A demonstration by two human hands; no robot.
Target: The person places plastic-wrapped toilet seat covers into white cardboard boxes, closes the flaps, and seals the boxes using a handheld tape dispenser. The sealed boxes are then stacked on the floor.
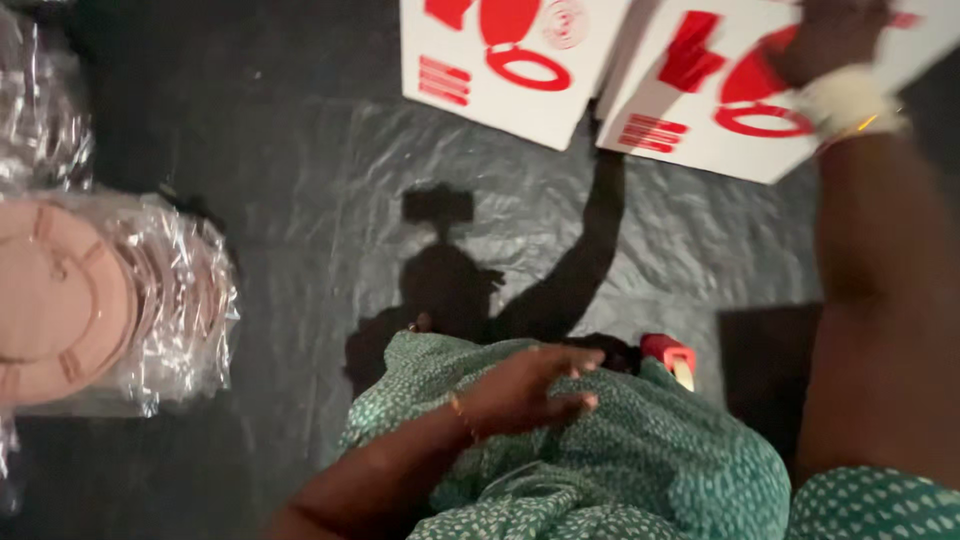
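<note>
My left hand [530, 388] hovers over my lap, fingers spread, holding nothing, above green spotted fabric [640, 470]. My right hand [825, 40] reaches far up to the top right and rests on a white cardboard box with red print [700, 110]; a pale bracelet sits on that wrist, and the grip itself is blurred. A second white box with red print [500, 60] lies just left of it. A small red and cream object [672, 356] lies on the floor by my knee.
A stack of pink round plates wrapped in clear plastic [90, 300] stands at the left. More clear wrapping [40, 110] is in the top left corner. A grey plastic sheet [500, 190] covers the dark floor.
</note>
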